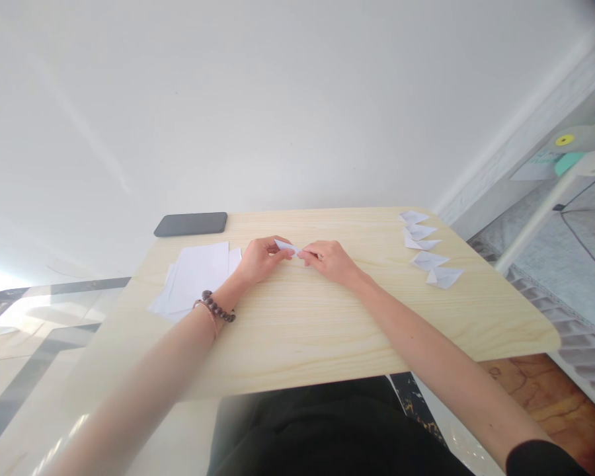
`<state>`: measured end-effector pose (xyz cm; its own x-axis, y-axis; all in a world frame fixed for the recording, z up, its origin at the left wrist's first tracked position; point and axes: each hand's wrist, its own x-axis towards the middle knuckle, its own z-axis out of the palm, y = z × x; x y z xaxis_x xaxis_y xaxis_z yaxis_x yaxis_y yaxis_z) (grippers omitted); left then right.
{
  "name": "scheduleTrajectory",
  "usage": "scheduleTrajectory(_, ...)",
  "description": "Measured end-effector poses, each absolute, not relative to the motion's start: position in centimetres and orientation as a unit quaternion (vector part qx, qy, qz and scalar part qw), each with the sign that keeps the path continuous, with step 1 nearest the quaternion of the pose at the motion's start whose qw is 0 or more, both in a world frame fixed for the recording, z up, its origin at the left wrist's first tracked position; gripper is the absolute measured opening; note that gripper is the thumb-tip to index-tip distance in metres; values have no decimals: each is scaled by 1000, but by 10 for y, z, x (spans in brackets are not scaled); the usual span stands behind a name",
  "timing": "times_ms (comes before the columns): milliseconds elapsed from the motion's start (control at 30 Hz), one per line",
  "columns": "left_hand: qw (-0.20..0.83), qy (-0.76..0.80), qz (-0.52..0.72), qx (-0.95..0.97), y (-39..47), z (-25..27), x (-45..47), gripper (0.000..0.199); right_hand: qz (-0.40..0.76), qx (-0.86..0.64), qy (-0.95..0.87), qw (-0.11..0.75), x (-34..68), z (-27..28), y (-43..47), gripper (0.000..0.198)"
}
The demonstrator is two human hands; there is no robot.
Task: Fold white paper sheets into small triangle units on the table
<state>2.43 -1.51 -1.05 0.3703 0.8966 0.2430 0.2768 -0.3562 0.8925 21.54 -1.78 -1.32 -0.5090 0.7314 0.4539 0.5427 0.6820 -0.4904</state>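
Over the middle of the table, a small piece of folded white paper [283,245] is held between my two hands. My left hand [264,256] grips its left part, thumb in front and fingers behind. At its right end, the thumb and fingertips of my right hand [328,258] pinch the paper. Most of its lower edge is covered by my fingers. Beside my left wrist lies a stack of white paper sheets [201,274]. On the right side, several folded paper pieces [445,277] with pointed ends are lined up in a column.
A dark phone [191,224] lies at the back left of the light wooden table [297,330]. Behind the table rises a white wall [287,112]. To the right stands a pale metal frame [540,215] on the floor.
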Motion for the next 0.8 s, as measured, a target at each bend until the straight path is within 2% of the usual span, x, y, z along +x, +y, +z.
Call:
scheduleTrajectory(133, 381, 407, 389, 733, -13, -10, 23, 27, 122, -367, -863, 324, 213, -14, -18, 30)
scheduleTrajectory(333, 429, 403, 403, 701, -16, -9, 25, 33, 142, -376, -859, 316, 216, -13, -18, 31)
scheduleTrajectory(633, 374, 444, 385, 717, -16, -4, 21, 33, 128, -365, -871, 303, 211, -12, -23, 29)
scheduleTrajectory(800, 411, 436, 400, 694, -13, -8, 21, 33, 149, -365, -865, 312, 213, -12, -22, 28)
